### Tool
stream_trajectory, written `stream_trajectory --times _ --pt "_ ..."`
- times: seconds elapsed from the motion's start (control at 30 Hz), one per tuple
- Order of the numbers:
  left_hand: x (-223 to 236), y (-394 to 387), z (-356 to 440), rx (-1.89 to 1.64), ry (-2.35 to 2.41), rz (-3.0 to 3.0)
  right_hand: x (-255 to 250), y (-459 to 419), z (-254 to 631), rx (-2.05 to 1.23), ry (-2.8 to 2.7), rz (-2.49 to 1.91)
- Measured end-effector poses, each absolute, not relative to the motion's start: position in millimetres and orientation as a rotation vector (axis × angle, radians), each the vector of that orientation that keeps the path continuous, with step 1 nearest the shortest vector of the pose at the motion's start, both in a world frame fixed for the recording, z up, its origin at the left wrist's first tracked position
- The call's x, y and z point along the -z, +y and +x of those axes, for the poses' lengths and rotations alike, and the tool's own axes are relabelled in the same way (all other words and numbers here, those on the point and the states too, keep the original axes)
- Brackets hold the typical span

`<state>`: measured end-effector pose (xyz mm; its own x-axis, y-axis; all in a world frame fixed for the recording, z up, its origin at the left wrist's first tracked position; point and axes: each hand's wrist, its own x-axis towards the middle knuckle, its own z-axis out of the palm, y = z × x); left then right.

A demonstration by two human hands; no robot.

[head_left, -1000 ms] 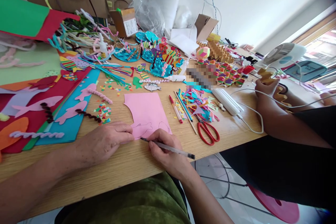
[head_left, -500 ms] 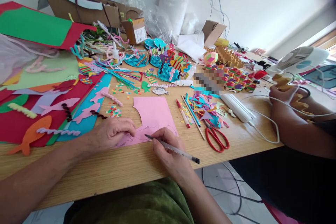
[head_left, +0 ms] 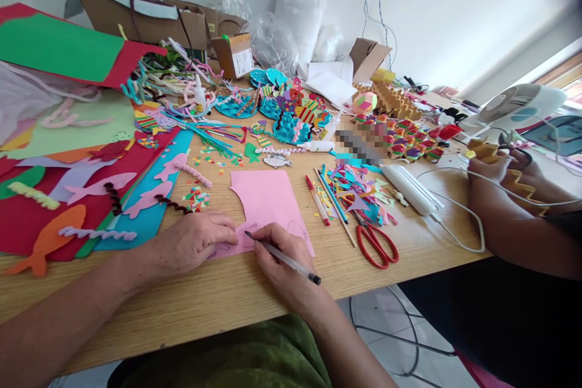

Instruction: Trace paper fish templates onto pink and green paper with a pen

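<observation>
My right hand is closed around a black-capped pen. Its tip touches or hovers just over a sheet of pink paper with a notched left edge. Pencil-like outlines, one fish-shaped, run along the near part of the sheet, partly hidden by my hands. My left hand is closed, its bent fingers together and holding the sheet down at its near left corner. To the left lie an orange fish cutout and a pink fish cutout with twisted pipe cleaners.
Red-handled scissors, a red pen and paper scraps lie right of the sheet. A white power strip trails a cable. Another person's hands hold yellow zigzag card at the right. Boxes and a fan stand farther back.
My right hand and the pen have shifted left along the paper, closer to my left hand. The left hand's fingers have straightened slightly and moved down a little.
</observation>
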<state>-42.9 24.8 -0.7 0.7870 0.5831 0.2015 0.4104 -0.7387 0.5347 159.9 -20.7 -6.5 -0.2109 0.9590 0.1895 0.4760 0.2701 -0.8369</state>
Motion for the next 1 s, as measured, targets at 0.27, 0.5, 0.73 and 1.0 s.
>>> stream_trajectory --times 0.27,0.5,0.73,1.0 --pt "3.5 25.1 -44.2 -0.491 0.731 2.5 7.6 -19.4 159.7 -0.817 -1.827 -1.283" --pt "0.1 24.5 -43.0 -0.507 0.72 2.521 8.1 -20.6 159.4 -0.824 -1.815 -1.291" --pt "1.8 25.3 -44.1 -0.566 0.698 2.545 7.4 -21.3 160.0 -0.829 -1.826 -1.313" --pt "5.5 25.6 -44.4 -0.549 0.729 2.502 0.2 -23.9 162.9 -0.89 -1.794 -1.306"
